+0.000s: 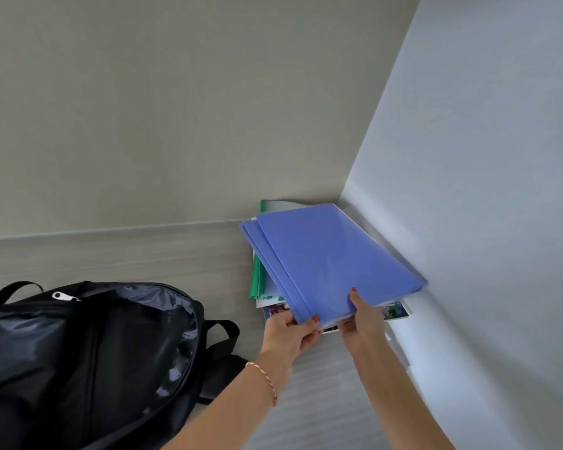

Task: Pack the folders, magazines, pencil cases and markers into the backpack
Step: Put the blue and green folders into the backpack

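Along the desk's left near edge I have the black backpack lying with its zip mouth gaping toward the stack, so whatever I lift travels only a short way. At the far right corner, against both walls, the blue folders sit atop green folders and magazines. My left hand pinches the blue bundle's near corner, my right hand grips its near edge, probably to keep the slippery covers together
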